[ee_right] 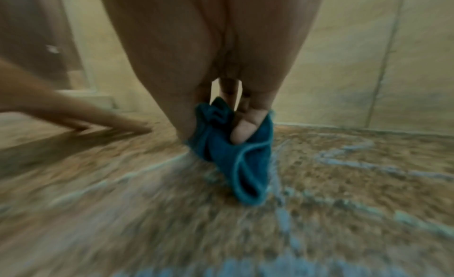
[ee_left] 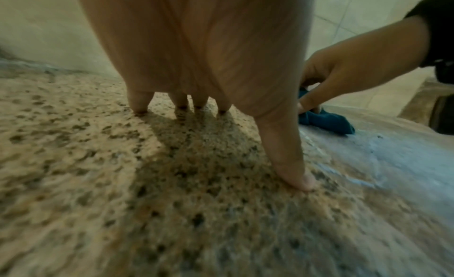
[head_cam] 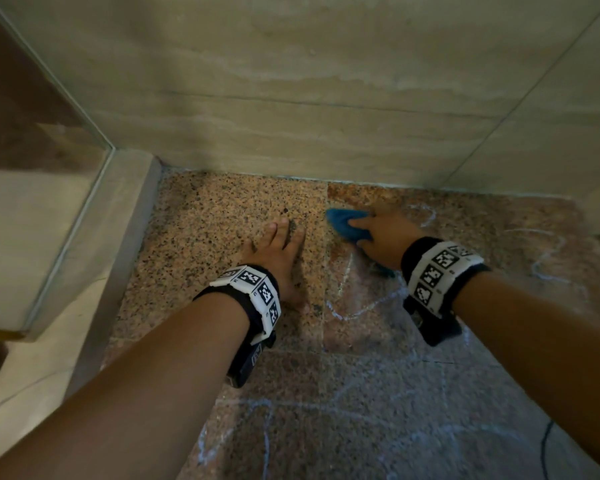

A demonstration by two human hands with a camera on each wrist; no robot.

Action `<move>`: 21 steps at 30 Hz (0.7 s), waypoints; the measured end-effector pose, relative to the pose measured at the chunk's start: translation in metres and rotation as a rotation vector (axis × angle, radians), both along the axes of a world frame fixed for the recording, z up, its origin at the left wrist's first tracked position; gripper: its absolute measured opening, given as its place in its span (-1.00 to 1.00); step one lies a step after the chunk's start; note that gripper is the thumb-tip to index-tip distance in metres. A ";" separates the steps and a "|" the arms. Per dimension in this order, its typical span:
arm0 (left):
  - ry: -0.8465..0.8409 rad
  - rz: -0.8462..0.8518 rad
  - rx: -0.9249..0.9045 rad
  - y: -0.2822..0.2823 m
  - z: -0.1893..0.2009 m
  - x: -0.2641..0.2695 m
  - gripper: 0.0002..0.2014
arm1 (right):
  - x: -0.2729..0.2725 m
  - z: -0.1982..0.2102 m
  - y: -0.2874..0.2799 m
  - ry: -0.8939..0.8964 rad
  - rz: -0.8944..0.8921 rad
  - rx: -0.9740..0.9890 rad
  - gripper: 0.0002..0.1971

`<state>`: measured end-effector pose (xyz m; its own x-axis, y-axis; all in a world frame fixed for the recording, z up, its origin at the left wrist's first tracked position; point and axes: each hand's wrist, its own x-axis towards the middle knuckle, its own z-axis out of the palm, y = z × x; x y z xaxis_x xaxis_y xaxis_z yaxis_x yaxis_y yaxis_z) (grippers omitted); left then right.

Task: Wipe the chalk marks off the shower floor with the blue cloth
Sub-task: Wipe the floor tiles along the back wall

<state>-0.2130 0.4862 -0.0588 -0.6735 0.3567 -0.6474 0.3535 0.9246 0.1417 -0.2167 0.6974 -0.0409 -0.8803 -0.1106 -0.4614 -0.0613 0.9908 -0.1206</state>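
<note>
My right hand (head_cam: 381,233) grips the bunched blue cloth (head_cam: 345,223) and holds it down on the speckled granite shower floor (head_cam: 222,216), near the back wall. In the right wrist view the cloth (ee_right: 236,164) hangs from under my palm, with a finger curled into its folds. My left hand (head_cam: 278,251) lies flat on the floor beside it, fingers straight and spread; the left wrist view shows its fingertips (ee_left: 140,108) and thumb pressed to the stone. White chalk marks (head_cam: 361,310) loop across the floor right of and behind my hands, and others (ee_right: 356,161) lie beside the cloth.
The beige tiled back wall (head_cam: 291,98) rises just beyond the hands. A glass panel (head_cam: 66,202) on a raised stone curb (head_cam: 125,220) closes the left side. More chalk lines (head_cam: 267,434) cross the near floor. A thin dark cable (head_cam: 544,452) lies at the lower right.
</note>
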 end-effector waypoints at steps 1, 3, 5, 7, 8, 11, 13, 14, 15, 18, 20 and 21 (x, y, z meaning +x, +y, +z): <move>0.002 -0.002 -0.004 0.000 0.000 0.000 0.33 | 0.005 -0.003 -0.006 -0.005 0.028 -0.056 -0.57; 0.008 -0.002 -0.008 -0.001 0.000 0.000 0.31 | 0.016 -0.009 -0.016 0.039 0.049 -0.158 -0.59; 0.009 -0.007 -0.019 -0.001 0.001 -0.002 0.30 | 0.015 -0.013 -0.017 0.048 0.002 -0.207 -0.63; 0.009 -0.017 -0.032 -0.001 0.002 -0.002 0.32 | 0.007 -0.013 -0.013 0.022 0.001 -0.181 -0.63; 0.009 -0.021 -0.036 -0.001 0.003 -0.002 0.33 | 0.002 -0.012 -0.011 0.033 0.001 -0.139 -0.62; 0.006 -0.019 -0.045 0.000 0.003 -0.003 0.34 | -0.016 -0.011 -0.004 0.117 -0.123 -0.033 -0.63; 0.005 -0.020 -0.050 0.001 0.003 -0.004 0.35 | -0.023 -0.015 -0.007 0.117 -0.207 0.022 -0.63; 0.006 -0.019 -0.050 0.001 0.002 -0.004 0.35 | -0.025 -0.018 -0.010 0.113 -0.233 0.024 -0.63; 0.008 -0.019 -0.051 0.001 0.002 -0.004 0.36 | -0.026 -0.023 -0.014 0.120 -0.251 0.000 -0.62; 0.019 -0.023 -0.057 0.001 0.000 -0.005 0.36 | -0.028 -0.027 -0.019 0.247 -0.269 -0.163 -0.55; 0.023 -0.027 -0.053 0.000 0.000 -0.005 0.35 | -0.034 -0.023 -0.016 0.357 -0.249 -0.188 -0.52; 0.025 -0.029 -0.053 0.000 0.000 -0.005 0.35 | -0.039 -0.020 -0.015 0.378 -0.233 -0.175 -0.51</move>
